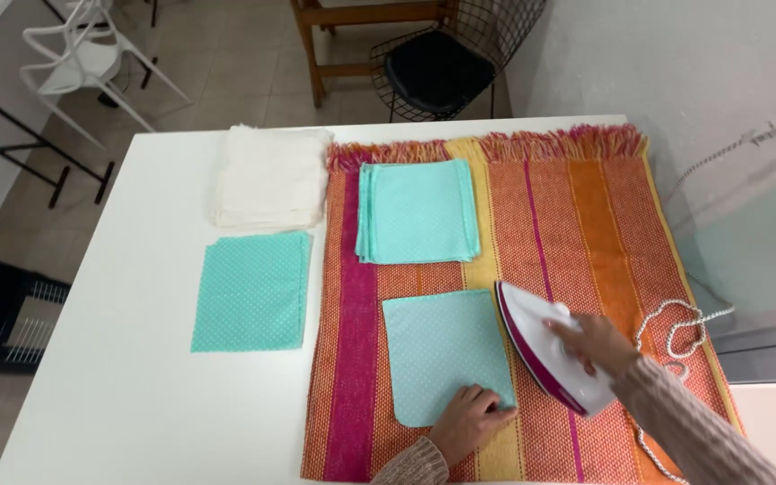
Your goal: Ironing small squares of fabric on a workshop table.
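Observation:
My right hand [593, 343] grips the handle of a white and magenta iron [539, 346], which rests on the striped orange and pink blanket [577, 233], its tip touching the right edge of a turquoise dotted cloth piece [440, 346]. My left hand [469, 420] presses flat on that piece's near right corner. A stack of the same turquoise pieces [417, 211] lies farther back on the blanket.
On the bare white table [127, 377], left of the blanket, lie a turquoise dotted stack [253, 289] and a pile of white cloths [269, 176]. The iron's braided cord [675, 328] loops at the right edge. A black wire chair [446, 63] stands behind the table.

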